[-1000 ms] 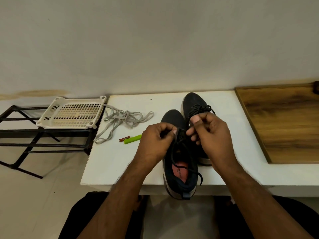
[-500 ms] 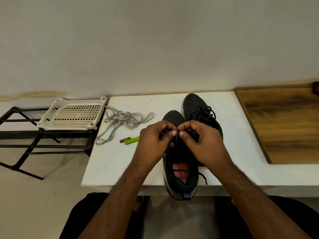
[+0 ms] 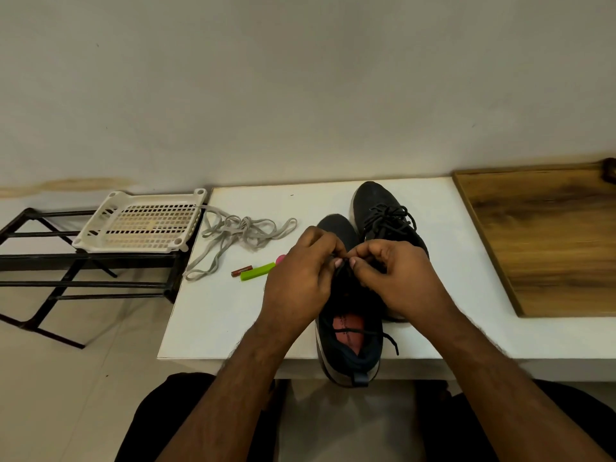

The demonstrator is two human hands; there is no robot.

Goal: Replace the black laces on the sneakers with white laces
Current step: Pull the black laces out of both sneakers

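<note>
Two black sneakers stand side by side on the white table (image 3: 233,315). The near sneaker (image 3: 350,355) has its heel over the front edge and a red insole showing. Its black lace (image 3: 390,341) trails loose across the opening and down the right side. My left hand (image 3: 300,278) and my right hand (image 3: 396,278) meet over its tongue, fingertips pinching the black lace there. The far sneaker (image 3: 383,211) is still laced in black, partly hidden behind my right hand. The white laces (image 3: 243,231) lie tangled on the table to the left.
A green stick (image 3: 256,271) and a small red tube (image 3: 240,271) lie left of my left hand, with something pink just behind. A white perforated tray (image 3: 143,221) rests on a black metal rack (image 3: 50,261) at the left. A wooden board (image 3: 546,238) covers the right.
My right hand came down from the far sneaker to meet my left hand over the near sneaker's tongue. The loose lace end now lies across the shoe opening.
</note>
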